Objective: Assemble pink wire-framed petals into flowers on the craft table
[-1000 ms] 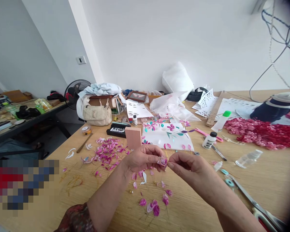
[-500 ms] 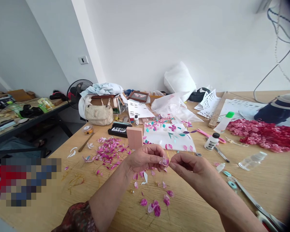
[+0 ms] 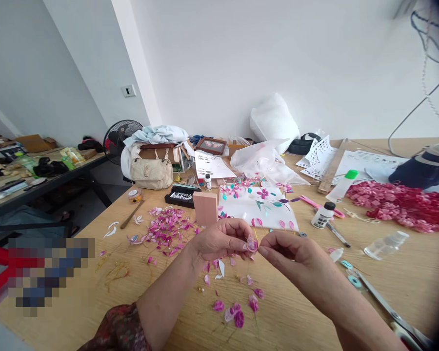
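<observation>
My left hand (image 3: 222, 241) pinches a small pink, translucent petal (image 3: 252, 244) between thumb and fingers, above the table's middle. Close beside the petal's right edge, my right hand (image 3: 291, 252) has thumb and forefinger pressed together; what lies between them is too small to make out. A thin wire hangs below the petal. Loose magenta petals (image 3: 238, 319) on fine wires lie on the wood nearer to me. To the left of my hands spreads a heap of pink petals (image 3: 166, 229). Behind my fingers stands a wooden block (image 3: 206, 209).
A white sheet (image 3: 241, 214) bears wired flowers and leaves. At right are a black-capped bottle (image 3: 321, 217), a green-capped bottle (image 3: 344, 186), a clear bottle (image 3: 384, 246), large scissors (image 3: 384, 302) and pink flower strands (image 3: 398, 204). A beige bag (image 3: 151, 173) stands at back left.
The view has shifted slightly, so everything sits a little further right. Both hands keep almost the same pose around the petal, which looks slightly turned.
</observation>
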Tool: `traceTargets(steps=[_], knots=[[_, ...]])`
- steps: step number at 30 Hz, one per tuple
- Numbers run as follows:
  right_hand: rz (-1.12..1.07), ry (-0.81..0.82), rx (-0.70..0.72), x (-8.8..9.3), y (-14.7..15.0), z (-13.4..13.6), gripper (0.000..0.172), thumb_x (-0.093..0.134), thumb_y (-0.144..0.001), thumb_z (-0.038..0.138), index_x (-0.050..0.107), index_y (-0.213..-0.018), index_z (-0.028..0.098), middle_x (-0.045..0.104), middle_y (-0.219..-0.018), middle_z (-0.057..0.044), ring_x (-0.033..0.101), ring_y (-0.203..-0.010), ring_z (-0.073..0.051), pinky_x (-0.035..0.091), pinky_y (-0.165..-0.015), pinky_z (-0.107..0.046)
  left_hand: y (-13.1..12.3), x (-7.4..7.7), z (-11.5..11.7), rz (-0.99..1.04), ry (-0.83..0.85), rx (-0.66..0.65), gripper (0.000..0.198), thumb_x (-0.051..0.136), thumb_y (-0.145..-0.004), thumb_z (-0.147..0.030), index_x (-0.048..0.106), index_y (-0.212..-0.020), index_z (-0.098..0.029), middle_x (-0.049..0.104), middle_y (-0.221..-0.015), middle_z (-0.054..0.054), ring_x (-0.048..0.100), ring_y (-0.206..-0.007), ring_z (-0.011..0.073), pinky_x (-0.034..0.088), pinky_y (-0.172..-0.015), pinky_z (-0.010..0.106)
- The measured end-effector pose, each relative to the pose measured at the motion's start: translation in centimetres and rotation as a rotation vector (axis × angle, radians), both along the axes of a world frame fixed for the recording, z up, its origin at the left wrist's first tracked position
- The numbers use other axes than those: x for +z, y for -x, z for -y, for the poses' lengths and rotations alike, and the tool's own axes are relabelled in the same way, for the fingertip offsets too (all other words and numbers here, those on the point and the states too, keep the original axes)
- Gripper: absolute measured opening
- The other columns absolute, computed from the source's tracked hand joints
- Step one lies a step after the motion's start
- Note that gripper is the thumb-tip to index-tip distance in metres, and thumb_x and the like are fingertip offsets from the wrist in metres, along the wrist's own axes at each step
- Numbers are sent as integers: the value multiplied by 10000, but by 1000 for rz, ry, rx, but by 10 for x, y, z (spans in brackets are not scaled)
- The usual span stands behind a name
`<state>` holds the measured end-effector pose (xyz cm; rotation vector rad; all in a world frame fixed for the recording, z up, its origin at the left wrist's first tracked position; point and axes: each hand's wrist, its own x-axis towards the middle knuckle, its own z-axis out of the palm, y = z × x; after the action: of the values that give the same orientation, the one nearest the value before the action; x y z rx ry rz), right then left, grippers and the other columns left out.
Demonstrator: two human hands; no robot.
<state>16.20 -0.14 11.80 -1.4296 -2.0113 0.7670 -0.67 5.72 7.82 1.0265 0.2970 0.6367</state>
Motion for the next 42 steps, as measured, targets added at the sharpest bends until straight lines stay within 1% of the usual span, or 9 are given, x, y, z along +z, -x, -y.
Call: traceTargets(steps=[7,14,21,29,38,42], knots=[[-8,-4,-5,0,1,-2,231,446,-787,301,565,-621,193,570,-571,-4,492,-538,-140,356,-466,-221,-1,0,1,2,12,11,180,720,-597,-160,588,-710,-110,595,-637,11,575,-564,89,486,-534,196],[-16,23,-21,1,2,0,245,440,-785,324,555,-611,194,528,-537,7,456,-512,-132,340,-460,-227,-1,0,2,19,18,15,166,711,-606,-145,597,-721,-112,598,-665,14,578,-578,93,488,-539,205],[-44,13,-5,0,1,0,247,442,-787,306,569,-611,191,535,-538,4,465,-518,-130,349,-459,-224,-1,-1,0,11,24,7,178,719,-600,-170,597,-716,-110,597,-664,16,581,-572,93,485,-536,204],[-16,0,-3,-1,1,-1,251,438,-789,304,578,-613,192,533,-533,10,468,-513,-130,345,-448,-216,-1,-2,0,24,20,1,172,717,-601,-168,602,-713,-107,593,-667,18,584,-572,99,486,-531,205],[-13,36,-13,1,2,0,247,425,-785,310,566,-618,195,511,-525,12,448,-506,-130,334,-451,-225,0,-5,-2,15,10,-40,152,686,-641,-161,611,-761,-106,599,-649,27,581,-574,95,468,-545,193],[-7,44,-32,2,2,1,242,427,-777,318,553,-610,196,503,-522,12,441,-500,-131,325,-451,-232,0,-6,-2,25,11,-34,145,679,-645,-148,613,-764,-98,594,-649,26,584,-583,101,466,-550,200]])
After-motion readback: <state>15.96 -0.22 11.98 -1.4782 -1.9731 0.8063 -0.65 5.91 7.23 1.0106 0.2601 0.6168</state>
